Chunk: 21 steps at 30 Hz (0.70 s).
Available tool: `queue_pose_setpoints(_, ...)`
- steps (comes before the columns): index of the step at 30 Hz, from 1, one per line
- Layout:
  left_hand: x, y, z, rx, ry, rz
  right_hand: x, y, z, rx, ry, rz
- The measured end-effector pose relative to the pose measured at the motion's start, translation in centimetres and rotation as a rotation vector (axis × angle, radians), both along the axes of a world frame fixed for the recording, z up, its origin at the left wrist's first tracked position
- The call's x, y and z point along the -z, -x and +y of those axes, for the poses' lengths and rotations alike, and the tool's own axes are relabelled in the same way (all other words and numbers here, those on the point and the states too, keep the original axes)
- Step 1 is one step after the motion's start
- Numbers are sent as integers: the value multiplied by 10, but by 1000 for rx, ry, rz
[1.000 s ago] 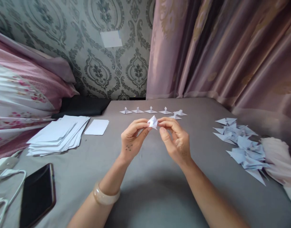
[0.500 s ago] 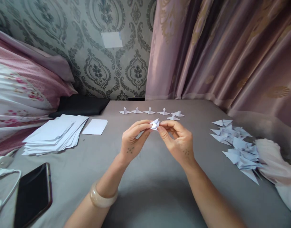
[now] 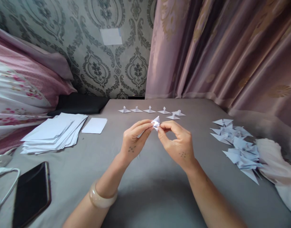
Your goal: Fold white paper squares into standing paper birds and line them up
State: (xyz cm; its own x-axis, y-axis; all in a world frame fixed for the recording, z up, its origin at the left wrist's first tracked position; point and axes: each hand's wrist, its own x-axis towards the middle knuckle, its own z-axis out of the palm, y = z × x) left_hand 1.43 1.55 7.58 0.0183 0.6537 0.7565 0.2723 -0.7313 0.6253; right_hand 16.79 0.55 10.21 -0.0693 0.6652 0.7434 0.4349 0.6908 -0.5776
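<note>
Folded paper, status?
Left hand, right hand: both pinching folded paper. Paper white, one point up. Folded pieces stand beyond, none blocking view.

Black phone (image 3: 31,194), pinkish draped curtain (image 3: 207,60)

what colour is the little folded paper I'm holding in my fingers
The folded paper is white; it shows best in the head view.

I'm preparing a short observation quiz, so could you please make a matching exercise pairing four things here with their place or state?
1. folded paper piece
2. phone
3. bangle
4. heap of folded papers

A. around the left forearm
B. screen dark, beside white cable
C. at right, beside pale cloth
D. held by the left hand and right hand

Pairs: 1-D; 2-B; 3-A; 4-C
</note>
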Motion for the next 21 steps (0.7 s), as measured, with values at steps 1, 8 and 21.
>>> queue_pose_setpoints(1,0,0,0,8,15,-17,0,0,0,-7,-3,-2)
queue_pose_setpoints(8,1,-1,1,99,60,-111,-2,-1,1,-24,43,-5)
queue_pose_setpoints(21,3,-1,2,68,69,-103,0,-4,3,-44,84,-19)
